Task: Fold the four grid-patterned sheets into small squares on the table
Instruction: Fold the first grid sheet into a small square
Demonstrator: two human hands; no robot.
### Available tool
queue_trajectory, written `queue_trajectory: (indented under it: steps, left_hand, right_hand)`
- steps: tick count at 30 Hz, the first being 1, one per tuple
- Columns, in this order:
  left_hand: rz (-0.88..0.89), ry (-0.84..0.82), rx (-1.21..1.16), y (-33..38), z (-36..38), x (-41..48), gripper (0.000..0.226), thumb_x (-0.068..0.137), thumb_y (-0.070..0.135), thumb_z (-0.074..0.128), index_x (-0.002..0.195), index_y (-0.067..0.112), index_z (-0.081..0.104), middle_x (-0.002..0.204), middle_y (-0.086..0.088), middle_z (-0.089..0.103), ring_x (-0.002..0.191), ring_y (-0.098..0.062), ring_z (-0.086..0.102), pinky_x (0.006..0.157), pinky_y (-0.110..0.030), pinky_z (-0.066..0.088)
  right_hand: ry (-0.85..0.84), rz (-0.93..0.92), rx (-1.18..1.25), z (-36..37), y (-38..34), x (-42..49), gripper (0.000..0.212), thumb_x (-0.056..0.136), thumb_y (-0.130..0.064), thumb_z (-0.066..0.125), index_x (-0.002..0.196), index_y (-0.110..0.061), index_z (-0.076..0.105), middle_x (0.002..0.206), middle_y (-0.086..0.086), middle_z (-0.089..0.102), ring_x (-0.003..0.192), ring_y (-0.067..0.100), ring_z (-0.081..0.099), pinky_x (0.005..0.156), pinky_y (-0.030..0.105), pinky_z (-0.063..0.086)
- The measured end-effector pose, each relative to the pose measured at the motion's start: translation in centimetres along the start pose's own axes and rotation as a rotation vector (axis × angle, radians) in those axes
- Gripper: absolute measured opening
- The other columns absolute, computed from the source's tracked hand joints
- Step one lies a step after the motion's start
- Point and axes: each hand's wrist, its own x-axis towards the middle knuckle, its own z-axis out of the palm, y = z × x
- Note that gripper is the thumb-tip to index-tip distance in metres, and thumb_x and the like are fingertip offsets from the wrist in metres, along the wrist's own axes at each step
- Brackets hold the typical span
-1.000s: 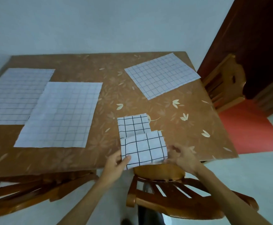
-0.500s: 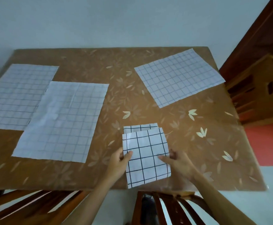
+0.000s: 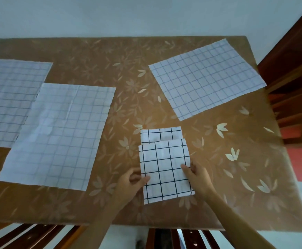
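On the table (image 3: 164, 51) three sheets lie flat and unfolded, none in the way: the left sheet (image 3: 11, 101), the mid sheet (image 3: 60, 137) overlapping it, and the right sheet (image 3: 205, 78). The folded sheet (image 3: 164, 164) sits near the front edge, its top flap carried farther over than a second ago, so only a strip of under layer shows and this fold looks nearly done. The left hand (image 3: 128, 184) and right hand (image 3: 198, 178) each pinch a side edge of it.

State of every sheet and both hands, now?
folded sheet: folded small, upper layer short of far edge.
far-left sheet: flat, unfolded, edge under its neighbour.
middle-left sheet: flat, unfolded.
right sheet: flat, unfolded, skewed.
left hand: pinches folded sheet's left edge.
right hand: holds its right edge.
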Motion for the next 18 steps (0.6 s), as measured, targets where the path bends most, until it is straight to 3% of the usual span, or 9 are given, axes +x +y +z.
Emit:
queue_trajectory:
  steps: [2, 3, 6, 8, 10, 12, 14, 18]
  left_hand:
    - [-0.016, -0.013, -0.048, -0.2, 0.0, -0.2, 0.031, 0.085, 0.027, 0.076, 0.111, 0.014, 0.064, 0.088, -0.002, 0.077, 0.078, -0.013, 0.074, 0.065, -0.018, 0.058]
    - [-0.018, -0.018, -0.061, -0.1, 0.0, -0.3, 0.036, 0.084, 0.027, 0.077, 0.113, 0.01, 0.064, 0.088, -0.003, 0.078, 0.075, -0.017, 0.075, 0.065, -0.022, 0.059]
    - [-0.006, -0.039, -0.024, 0.5, 0.1, -0.4, 0.037, 0.085, 0.035, 0.074, 0.115, 0.017, 0.062, 0.085, -0.001, 0.077, 0.067, -0.009, 0.072, 0.06, -0.022, 0.058]
    - [0.011, -0.028, 0.002, 1.0, 0.0, -0.5, 0.034, 0.088, 0.037, 0.07, 0.116, 0.021, 0.061, 0.086, 0.001, 0.077, 0.062, -0.002, 0.069, 0.055, -0.017, 0.053]
    - [0.032, -0.031, 0.021, 0.8, -0.1, -0.6, 0.034, 0.088, 0.036, 0.07, 0.117, 0.019, 0.062, 0.085, 0.001, 0.078, 0.063, -0.003, 0.07, 0.056, -0.016, 0.053]
    - [0.019, -0.036, 0.033, 0.5, -0.3, -0.7, 0.037, 0.087, 0.036, 0.072, 0.118, 0.016, 0.063, 0.083, 0.001, 0.078, 0.066, -0.008, 0.071, 0.059, -0.02, 0.056]
    - [-0.004, -0.017, 0.047, -0.1, -0.3, -0.6, 0.039, 0.089, 0.032, 0.073, 0.121, 0.013, 0.062, 0.08, 0.0, 0.077, 0.067, -0.012, 0.071, 0.06, -0.023, 0.058]
    - [-0.036, -0.015, 0.046, -0.5, -0.1, -0.4, 0.028, 0.091, 0.029, 0.071, 0.115, 0.018, 0.063, 0.083, 0.007, 0.078, 0.069, -0.013, 0.072, 0.062, -0.036, 0.062]
  right_hand:
    - [0.048, 0.012, 0.005, -0.1, 0.2, 0.5, 0.033, 0.096, -0.038, 0.06, 0.09, -0.006, 0.055, 0.087, 0.025, 0.067, 0.079, 0.041, 0.065, 0.067, 0.054, 0.057]
    - [0.062, 0.009, -0.005, -0.1, 0.2, 0.8, 0.036, 0.096, -0.038, 0.06, 0.091, -0.003, 0.054, 0.09, 0.027, 0.066, 0.081, 0.043, 0.064, 0.067, 0.053, 0.056]
    - [0.097, 0.0, -0.048, -0.4, -0.8, 2.0, 0.035, 0.096, -0.035, 0.06, 0.083, -0.003, 0.051, 0.079, 0.022, 0.065, 0.067, 0.034, 0.061, 0.056, 0.039, 0.048]
    - [0.105, 0.002, -0.054, -0.4, -1.4, 3.0, 0.028, 0.096, -0.035, 0.06, 0.081, -0.012, 0.053, 0.08, 0.016, 0.067, 0.07, 0.028, 0.064, 0.059, 0.035, 0.048]
    - [0.087, -0.009, -0.063, -0.2, -2.1, 3.9, 0.02, 0.097, -0.035, 0.059, 0.083, -0.021, 0.055, 0.074, 0.003, 0.068, 0.07, 0.019, 0.066, 0.062, 0.034, 0.053]
    - [0.069, -0.023, -0.076, 0.2, -2.9, 4.5, 0.025, 0.098, -0.031, 0.058, 0.075, -0.026, 0.049, 0.064, -0.008, 0.057, 0.059, 0.007, 0.056, 0.055, 0.025, 0.043]
    - [0.058, -0.029, -0.094, 0.6, -3.3, 5.0, 0.032, 0.099, -0.029, 0.057, 0.07, -0.026, 0.042, 0.059, -0.01, 0.045, 0.053, 0.006, 0.043, 0.052, 0.021, 0.033]
    - [0.053, -0.069, -0.153, 1.3, -3.6, 5.8, 0.024, 0.098, -0.029, 0.056, 0.078, -0.018, 0.048, 0.058, -0.007, 0.041, 0.053, 0.01, 0.04, 0.054, 0.025, 0.033]
